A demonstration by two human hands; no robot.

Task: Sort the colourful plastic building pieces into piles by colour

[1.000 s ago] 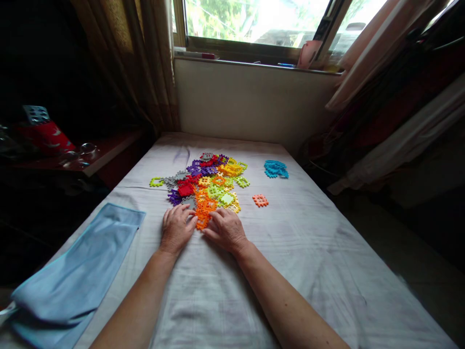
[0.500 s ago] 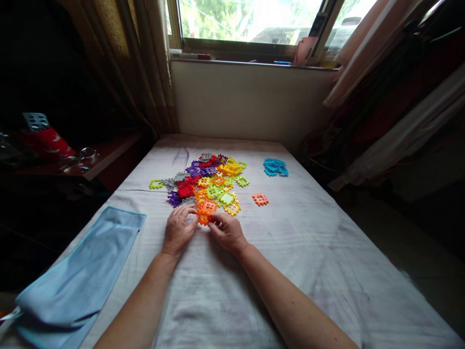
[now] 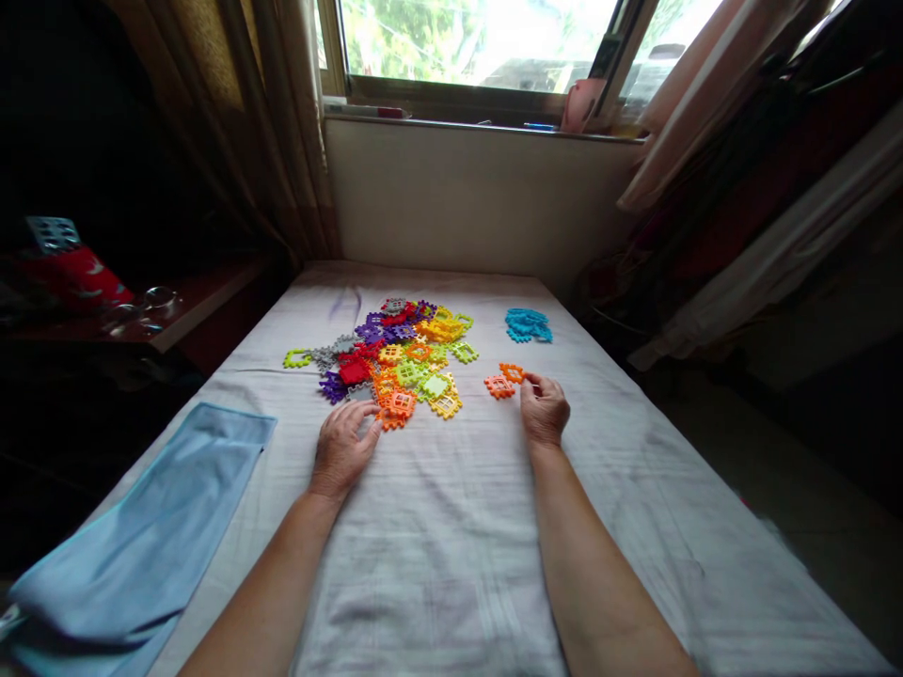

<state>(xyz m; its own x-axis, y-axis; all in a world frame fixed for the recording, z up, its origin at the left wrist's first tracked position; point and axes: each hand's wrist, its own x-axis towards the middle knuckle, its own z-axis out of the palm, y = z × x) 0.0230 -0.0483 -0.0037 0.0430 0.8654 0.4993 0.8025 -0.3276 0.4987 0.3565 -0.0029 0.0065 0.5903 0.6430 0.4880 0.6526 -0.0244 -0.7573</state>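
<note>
A mixed pile of toothed plastic building pieces in red, purple, grey, yellow, green and orange lies on the sheet. My left hand [image 3: 344, 447] rests at the pile's near left edge, thumb and fingers apart. Its fingertips touch or nearly touch an orange window-shaped piece [image 3: 401, 405]. Off to the right, my right hand [image 3: 545, 410] pinches an orange building piece [image 3: 512, 373] between thumb and fingers. That piece is just above and beside a lone salmon-orange piece [image 3: 499, 386] and may overlap its edge. Farther back sits a small heap of blue pieces [image 3: 529, 325].
A folded light-blue cloth [image 3: 151, 527] lies along the left of the white sheet [image 3: 437, 564]. Beyond the left edge, a dark shelf holds a red container [image 3: 88, 279] and glasses [image 3: 161, 299]. A wall [image 3: 466, 193] and window stand behind; hanging clothes are at the right.
My right hand has moved right, away from the pile, carrying an orange piece to beside the salmon-orange one. My left hand stays by the pile. The view has shifted slightly.
</note>
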